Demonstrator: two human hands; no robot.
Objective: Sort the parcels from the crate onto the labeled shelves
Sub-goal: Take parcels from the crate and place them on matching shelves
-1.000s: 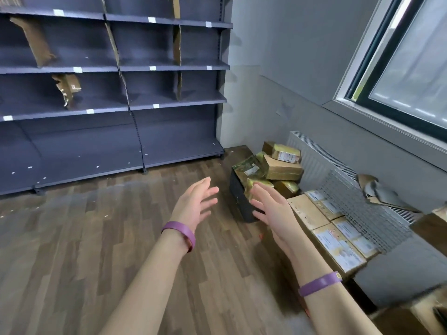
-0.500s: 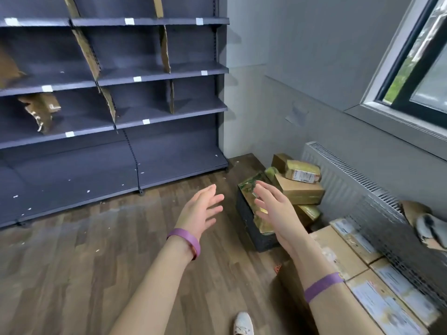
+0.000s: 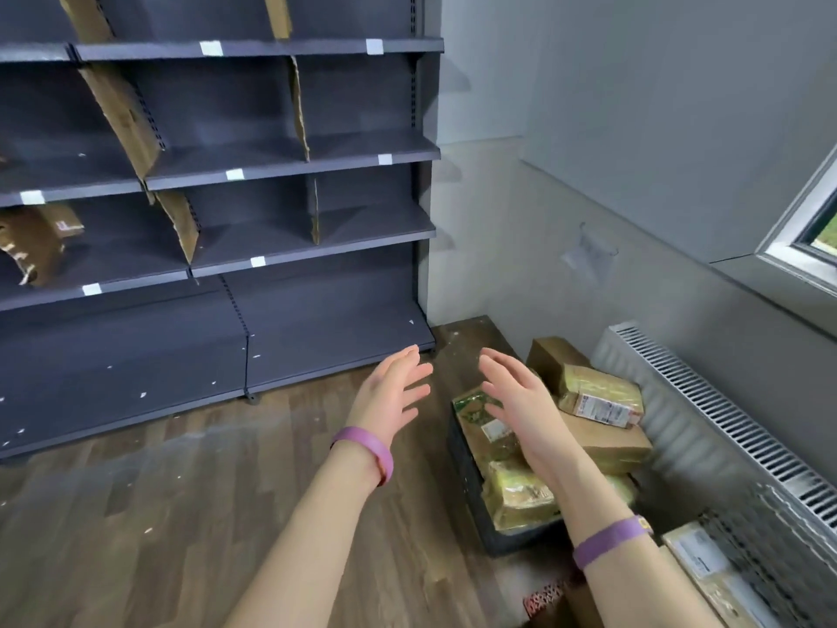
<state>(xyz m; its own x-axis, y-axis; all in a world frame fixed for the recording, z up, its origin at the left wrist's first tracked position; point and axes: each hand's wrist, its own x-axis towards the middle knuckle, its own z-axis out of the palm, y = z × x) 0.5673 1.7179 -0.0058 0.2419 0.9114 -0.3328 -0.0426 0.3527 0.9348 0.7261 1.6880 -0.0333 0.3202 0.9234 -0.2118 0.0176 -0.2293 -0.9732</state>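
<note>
A black crate [image 3: 471, 487] stands on the wooden floor at the right, heaped with parcels: a brown box [image 3: 602, 441], a tape-wrapped parcel with a white label [image 3: 600, 394] and a yellowish wrapped parcel [image 3: 518, 494]. My right hand [image 3: 521, 401] hovers over the crate's near-left parcels, fingers spread, holding nothing. My left hand [image 3: 392, 394] is raised beside it over the floor, also open and empty. Both wrists wear purple bands. The dark grey shelves [image 3: 290, 158] with white label tags fill the left and back.
Cardboard dividers [image 3: 122, 111] lean inside the shelf bays, and a torn cardboard piece [image 3: 40, 240] lies on a left shelf. A white radiator [image 3: 724, 423] runs along the right wall. More labeled boxes [image 3: 706, 564] and a wire mesh panel sit at the lower right.
The view has swung nearer to the crate and shelves. Both hands stay open and have advanced toward the crate, the right one now above its parcels.
</note>
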